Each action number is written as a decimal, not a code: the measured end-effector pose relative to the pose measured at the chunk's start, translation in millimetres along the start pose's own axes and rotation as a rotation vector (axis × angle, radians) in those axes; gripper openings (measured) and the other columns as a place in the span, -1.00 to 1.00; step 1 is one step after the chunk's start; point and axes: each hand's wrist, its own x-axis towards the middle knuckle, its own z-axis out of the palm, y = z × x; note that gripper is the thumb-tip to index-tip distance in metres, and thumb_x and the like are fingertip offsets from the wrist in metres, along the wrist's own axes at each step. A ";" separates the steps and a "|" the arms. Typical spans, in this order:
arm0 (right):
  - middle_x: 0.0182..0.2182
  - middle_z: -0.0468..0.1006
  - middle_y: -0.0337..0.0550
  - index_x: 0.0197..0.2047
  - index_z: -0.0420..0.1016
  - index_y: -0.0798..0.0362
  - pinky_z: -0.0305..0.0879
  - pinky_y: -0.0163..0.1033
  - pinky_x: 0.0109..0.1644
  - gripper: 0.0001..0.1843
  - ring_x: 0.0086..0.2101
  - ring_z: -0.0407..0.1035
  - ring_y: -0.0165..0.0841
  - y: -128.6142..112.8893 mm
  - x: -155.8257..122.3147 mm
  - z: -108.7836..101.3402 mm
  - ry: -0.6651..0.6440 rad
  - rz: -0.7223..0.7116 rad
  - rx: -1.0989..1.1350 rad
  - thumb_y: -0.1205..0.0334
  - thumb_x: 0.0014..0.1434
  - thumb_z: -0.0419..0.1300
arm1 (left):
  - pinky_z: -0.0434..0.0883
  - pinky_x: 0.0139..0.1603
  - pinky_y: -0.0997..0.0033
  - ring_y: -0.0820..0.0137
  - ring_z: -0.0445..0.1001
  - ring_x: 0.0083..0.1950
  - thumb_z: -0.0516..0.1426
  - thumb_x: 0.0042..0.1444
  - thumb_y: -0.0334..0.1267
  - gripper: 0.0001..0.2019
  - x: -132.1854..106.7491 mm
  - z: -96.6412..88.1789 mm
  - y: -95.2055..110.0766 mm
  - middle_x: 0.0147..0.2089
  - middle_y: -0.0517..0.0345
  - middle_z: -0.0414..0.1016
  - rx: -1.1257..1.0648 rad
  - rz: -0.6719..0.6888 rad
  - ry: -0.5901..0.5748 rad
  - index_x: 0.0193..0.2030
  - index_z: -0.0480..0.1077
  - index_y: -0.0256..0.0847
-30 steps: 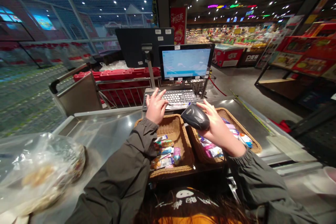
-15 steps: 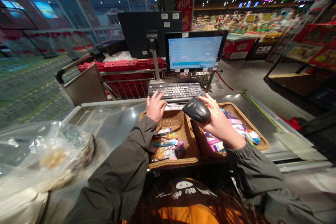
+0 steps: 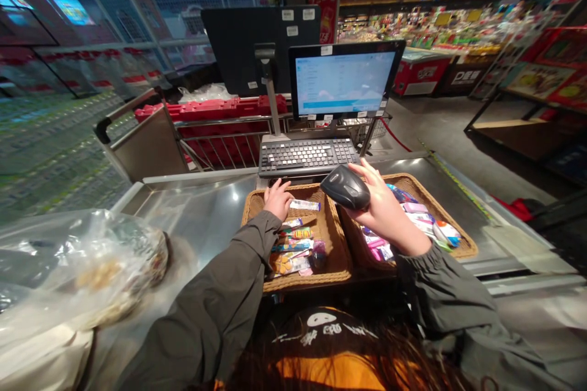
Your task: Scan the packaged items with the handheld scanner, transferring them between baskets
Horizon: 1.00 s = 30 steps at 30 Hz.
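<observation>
My right hand [image 3: 380,208] is wrapped round a black handheld barcode scanner [image 3: 345,188], held above the gap between two wicker baskets. My left hand [image 3: 278,198] is over the back left of the left basket [image 3: 328,276]; a slim white packet [image 3: 306,204] sticks out to the right from its thumb side, and the grip itself is partly hidden. Inside that basket lie several colourful stick packets [image 3: 293,245] and a purple round item [image 3: 318,252]. Packaged goods [image 3: 419,218] fill the right basket [image 3: 463,247], partly behind my right hand.
Behind the baskets stand a black keyboard [image 3: 307,156] and a lit monitor [image 3: 343,85], with a second screen's back [image 3: 259,49] beside it. A clear plastic bag [image 3: 92,256] rests on the metal counter [image 3: 202,211]. Beyond is a cart [image 3: 220,146] with red crates.
My left hand has drawn back from the keyboard's edge to over the left basket, the white packet moving with it. My right hand still holds the scanner in nearly the same place.
</observation>
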 end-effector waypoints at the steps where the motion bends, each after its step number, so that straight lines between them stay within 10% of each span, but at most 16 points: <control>1: 0.33 0.20 0.17 0.09 0.40 0.06 -0.08 0.43 0.36 -0.54 0.40 -0.16 0.15 -0.3 0.1 0.2 -0.005 0.002 0.001 0.21 0.10 0.23 | -0.01 0.42 -0.30 0.09 -0.01 0.51 0.06 0.25 -0.34 -0.80 -0.9 6.1 -2.3 0.38 0.14 0.29 0.001 -0.011 -0.024 -0.28 0.53 -0.11; 18: 0.32 0.21 0.13 0.09 0.41 0.05 -0.04 0.41 0.37 -0.54 0.39 -0.13 0.14 2.3 -1.6 -5.1 0.026 -0.020 -0.009 0.22 0.10 0.23 | -0.06 0.45 -0.23 0.09 -0.07 0.52 0.09 0.22 -0.39 -0.78 -10.7 70.9 -34.7 0.37 0.14 0.31 0.091 -0.029 -0.195 -0.33 0.56 -0.12; 25: 0.32 0.21 0.13 0.14 0.37 0.04 -0.04 0.42 0.37 -0.50 0.40 -0.15 0.14 9.2 -6.4 -9.7 0.026 0.012 -0.026 0.21 0.12 0.23 | 0.47 0.11 0.03 0.21 0.45 0.11 0.15 0.30 -0.13 -0.64 -16.8 66.2 -42.6 0.17 -0.04 0.41 0.122 -0.083 -0.300 0.15 0.37 -0.24; 30: 0.30 0.25 0.13 0.16 0.36 0.07 0.02 0.37 0.38 -0.48 0.38 -0.07 0.13 23.7 -15.9 -22.3 0.021 0.038 -0.038 0.19 0.12 0.24 | 0.41 0.17 -0.06 0.17 0.43 0.17 0.17 0.28 -0.14 -0.67 -15.2 52.7 -16.4 0.19 -0.05 0.41 0.126 0.010 -0.345 0.12 0.40 -0.24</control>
